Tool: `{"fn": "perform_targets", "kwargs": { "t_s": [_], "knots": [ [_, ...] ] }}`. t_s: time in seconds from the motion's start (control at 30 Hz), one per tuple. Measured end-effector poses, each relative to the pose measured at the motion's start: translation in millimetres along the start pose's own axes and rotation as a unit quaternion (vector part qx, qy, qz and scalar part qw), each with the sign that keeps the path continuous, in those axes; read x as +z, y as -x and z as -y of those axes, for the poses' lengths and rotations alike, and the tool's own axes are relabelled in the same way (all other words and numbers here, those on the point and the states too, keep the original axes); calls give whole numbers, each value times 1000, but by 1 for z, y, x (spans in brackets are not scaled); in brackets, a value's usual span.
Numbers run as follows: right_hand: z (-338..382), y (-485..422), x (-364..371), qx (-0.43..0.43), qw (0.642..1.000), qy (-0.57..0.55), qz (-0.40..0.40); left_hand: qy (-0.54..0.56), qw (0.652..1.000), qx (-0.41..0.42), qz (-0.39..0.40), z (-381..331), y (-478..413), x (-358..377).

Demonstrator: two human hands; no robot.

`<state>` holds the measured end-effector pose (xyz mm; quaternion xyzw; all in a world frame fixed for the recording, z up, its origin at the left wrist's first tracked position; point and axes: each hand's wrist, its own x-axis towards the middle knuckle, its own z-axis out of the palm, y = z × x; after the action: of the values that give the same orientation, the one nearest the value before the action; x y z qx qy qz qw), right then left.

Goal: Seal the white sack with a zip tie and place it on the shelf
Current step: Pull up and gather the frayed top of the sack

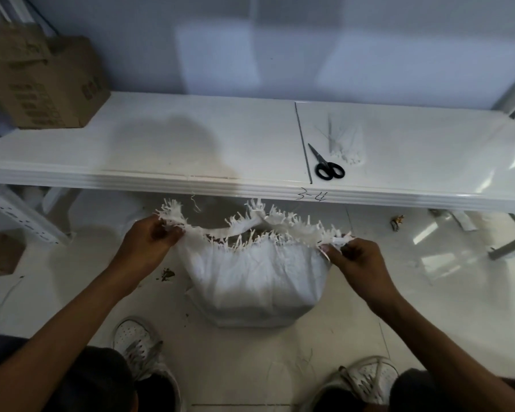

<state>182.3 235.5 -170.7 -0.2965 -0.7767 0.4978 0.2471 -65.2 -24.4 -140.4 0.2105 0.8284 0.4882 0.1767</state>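
Sack (pixel 259 281) upright on floor below shelf (pixel 191 150), frayed mouth up.
Left hand (pixel 152 240) and right hand (pixel 356 257) pinch opposite rim ends; mouth stretched left-right; zip ties (pixel 344 144), scissors (pixel 326 165) on shelf.

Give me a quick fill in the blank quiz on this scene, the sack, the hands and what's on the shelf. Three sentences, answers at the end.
1. The left hand and right hand each grip the frayed mouth of the white sack, which stands on the ____.
2. The scissors on the shelf have ____ handles.
3. Just right of the scissors lies a pile of white ____.

Answers: floor; black; zip ties.
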Motion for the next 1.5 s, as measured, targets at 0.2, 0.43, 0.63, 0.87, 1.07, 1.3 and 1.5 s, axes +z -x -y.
{"fn": "perform_targets", "kwargs": {
  "t_s": [0.2, 0.43, 0.63, 0.87, 1.07, 1.3, 1.5],
  "knots": [
    [4, -1, -1, 21, 999, -32, -15, 15, 1000, 5, -13, 5, -2, -3],
    [-2, -3, -4, 36, 998, -29, -36, 70, 997, -14, -29, 13, -7, 3],
    [-8, -4, -16, 57, 996, -34, -51, 179, 983, -33, -24, 18, -7, 19],
    [-12, -9, -14, 75, 994, -55, -59, 228, 973, -23, -17, 23, -17, 24],
    [-17, -6, -15, 88, 992, -18, -93, 233, 968, -47, -83, 38, -17, 16],
    [-24, -2, -16, 96, 989, -44, -98, 246, 966, -68, -45, 36, -15, 17],
    [-19, -3, -9, 101, 985, -95, -105, 245, 966, -71, -49, 34, -19, 21]
  ]
}}
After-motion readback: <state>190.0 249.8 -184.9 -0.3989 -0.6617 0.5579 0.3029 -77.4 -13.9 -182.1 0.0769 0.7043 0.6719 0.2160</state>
